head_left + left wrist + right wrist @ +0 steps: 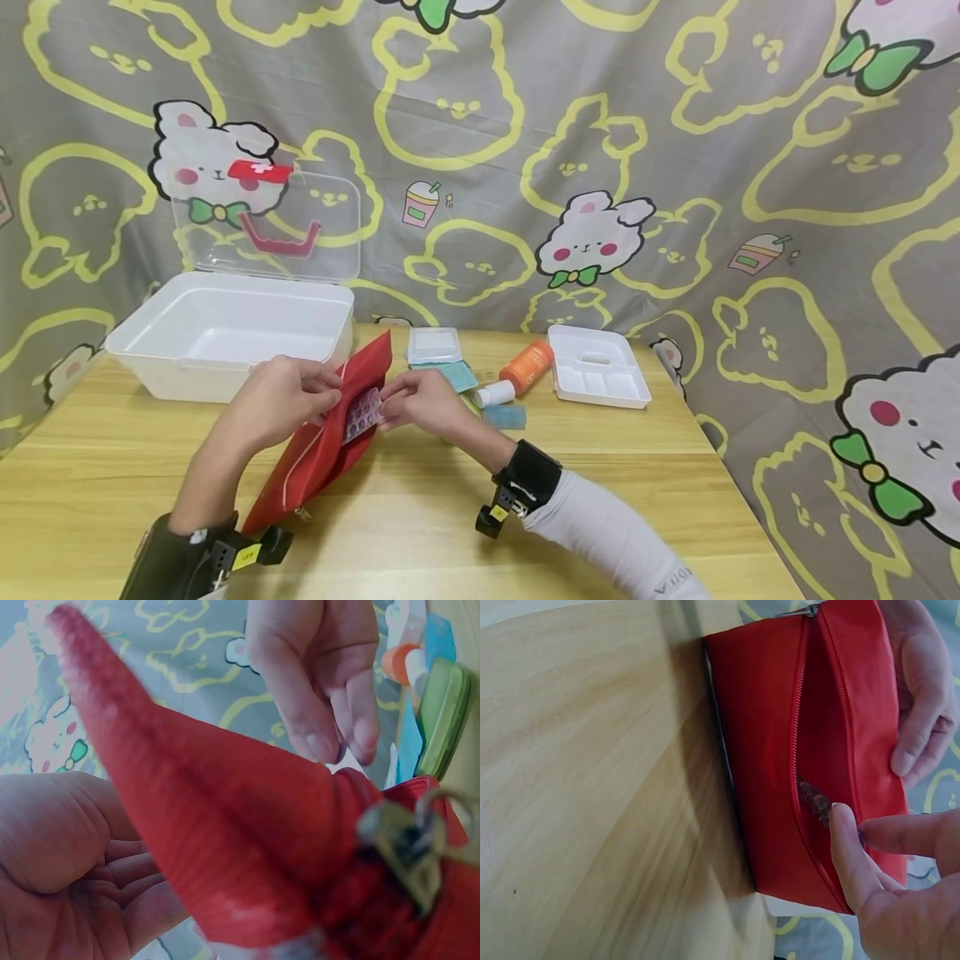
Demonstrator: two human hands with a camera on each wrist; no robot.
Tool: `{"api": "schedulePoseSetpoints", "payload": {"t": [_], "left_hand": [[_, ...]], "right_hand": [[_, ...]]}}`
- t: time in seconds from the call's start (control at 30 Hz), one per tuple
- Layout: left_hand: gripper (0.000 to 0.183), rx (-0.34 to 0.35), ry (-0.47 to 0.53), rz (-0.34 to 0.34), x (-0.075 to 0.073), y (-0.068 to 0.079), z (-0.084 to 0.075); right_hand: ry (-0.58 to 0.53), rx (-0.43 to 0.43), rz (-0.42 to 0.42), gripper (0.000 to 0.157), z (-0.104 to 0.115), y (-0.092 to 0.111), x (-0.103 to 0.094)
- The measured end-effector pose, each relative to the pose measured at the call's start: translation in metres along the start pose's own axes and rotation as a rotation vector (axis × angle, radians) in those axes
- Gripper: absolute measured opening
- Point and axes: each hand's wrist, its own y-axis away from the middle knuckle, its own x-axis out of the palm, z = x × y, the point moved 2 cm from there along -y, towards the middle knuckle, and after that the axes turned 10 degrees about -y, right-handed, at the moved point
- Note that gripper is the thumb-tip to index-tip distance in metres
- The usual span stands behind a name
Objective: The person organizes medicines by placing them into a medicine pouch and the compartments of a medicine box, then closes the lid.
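Note:
A red zip pouch [311, 458] is tilted over the table with its zipper undone. My left hand [277, 400] grips the pouch by its upper side, thumb on one face in the right wrist view. Between the thumb and fingers of my right hand [423, 404] is a blister pack [363, 415] of pills. The pack sits in the mouth of the pouch, its lower part hidden inside; the right wrist view shows its dark pills [815, 802] behind the zipper edge.
Behind the pouch stands a white box [157, 367] with its clear lid [330, 208] raised. Toward the right lie an orange bottle [527, 367], a small white bottle [495, 394], teal packets [456, 375], a blue packet [506, 417] and a white compartment tray [600, 367]. A green case [444, 716] shows in the left wrist view.

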Motion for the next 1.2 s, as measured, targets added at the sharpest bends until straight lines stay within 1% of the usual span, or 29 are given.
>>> {"api": "schedulePoseSetpoints", "payload": {"t": [0.1,0.3,0.5,0.8,0.97,1.2], "left_hand": [[0.026,0.001,0.003,-0.001,0.0,0.0,0.0],[0.027,-0.006,0.006,0.002,0.0,0.0,0.0],[0.027,-0.01,0.005,0.002,-0.001,0.002,0.001],[0.026,0.001,0.006,-0.006,-0.001,0.001,0.0],[0.026,-0.005,0.009,-0.004,-0.001,0.001,0.0],[0.026,-0.005,0.011,-0.004,-0.001,0.001,0.0]], "right_hand": [[0.02,-0.016,-0.011,0.018,-0.003,-0.003,0.006],[0.071,-0.078,-0.057,0.016,-0.005,-0.006,0.018],[0.095,-0.122,-0.068,0.016,-0.009,-0.008,0.024],[0.143,-0.113,-0.054,0.017,-0.012,-0.011,0.029],[0.175,-0.113,-0.053,0.017,-0.012,-0.01,0.03],[0.168,-0.105,-0.038,0.02,-0.012,-0.008,0.03]]}}
